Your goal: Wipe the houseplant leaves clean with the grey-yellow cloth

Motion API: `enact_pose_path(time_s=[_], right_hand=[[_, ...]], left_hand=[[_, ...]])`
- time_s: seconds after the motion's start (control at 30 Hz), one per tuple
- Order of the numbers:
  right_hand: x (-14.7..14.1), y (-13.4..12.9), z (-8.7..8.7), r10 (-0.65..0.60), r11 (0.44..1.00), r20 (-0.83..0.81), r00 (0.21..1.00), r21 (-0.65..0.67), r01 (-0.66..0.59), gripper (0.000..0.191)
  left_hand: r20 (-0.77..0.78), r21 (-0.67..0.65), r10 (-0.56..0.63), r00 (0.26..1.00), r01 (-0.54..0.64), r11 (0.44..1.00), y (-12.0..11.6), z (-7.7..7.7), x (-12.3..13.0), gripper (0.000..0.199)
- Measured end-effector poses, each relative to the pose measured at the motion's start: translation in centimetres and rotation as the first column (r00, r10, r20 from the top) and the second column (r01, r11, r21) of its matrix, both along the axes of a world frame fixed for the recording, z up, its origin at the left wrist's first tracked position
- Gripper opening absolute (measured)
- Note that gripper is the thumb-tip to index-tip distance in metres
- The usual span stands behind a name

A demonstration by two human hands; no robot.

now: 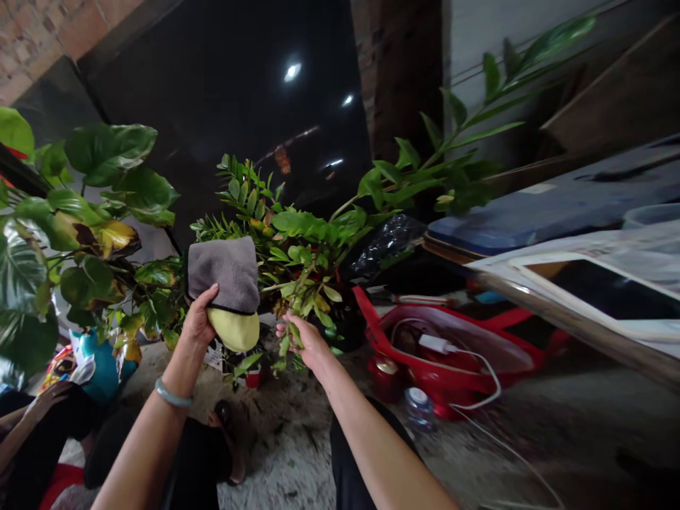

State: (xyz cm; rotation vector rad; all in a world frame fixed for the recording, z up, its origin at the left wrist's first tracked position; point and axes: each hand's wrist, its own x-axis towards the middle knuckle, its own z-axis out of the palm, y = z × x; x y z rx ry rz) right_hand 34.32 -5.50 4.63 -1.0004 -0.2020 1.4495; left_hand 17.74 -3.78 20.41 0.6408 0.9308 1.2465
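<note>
A folded grey cloth [223,273] with a yellow piece [234,330] below it is gripped in my left hand [200,316], thumb on top; a pale bangle circles that wrist. To the right, my right hand [305,340] reaches into the small-leaved plant [305,290], its fingers curled round a leafy stem near the lower leaves. Long green fronds [393,177] rise behind and to the right of it.
A large-leaved plant [114,159] stands at the left. A red bag [510,354] with a white cable and a clear jar [419,407] sit on the floor, below a cluttered table [552,304]. Another person's arm [40,411] shows at the lower left.
</note>
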Motion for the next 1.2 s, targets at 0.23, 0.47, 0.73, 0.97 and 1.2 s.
enact_pose_path(time_s=[0.23,0.47,0.73,0.97,1.2], right_hand=[[0.0,-0.2,0.5,-0.013,0.999,-0.023,1.000,-0.037,0.012,0.010],[-0.1,-0.1,-0.6,0.019,1.000,0.043,0.999,0.023,-0.020,0.013],[-0.9,0.2,-1.3,0.045,0.993,0.034,0.998,0.112,-0.049,0.010],[-0.2,0.2,-1.9,0.004,0.993,0.055,0.998,0.120,-0.010,0.012],[-1.4,0.4,-1.8,0.117,0.986,0.080,0.990,0.112,-0.126,0.016]], left_hand=[[-0.179,-0.427,-0.141,0.974,0.053,0.903,-3.6,-7.1,-1.4,0.033],[-0.047,-0.014,0.067,0.997,-0.067,0.998,-2.5,0.3,-2.9,0.026],[-0.219,-0.346,-0.062,0.974,-0.018,0.938,-2.1,-7.1,-2.1,0.027],[-0.125,-0.290,0.018,0.992,-0.054,0.956,-4.9,-3.3,-5.4,0.033],[-0.073,-0.138,-0.031,0.997,0.021,0.990,-2.6,-3.1,-0.5,0.035]])
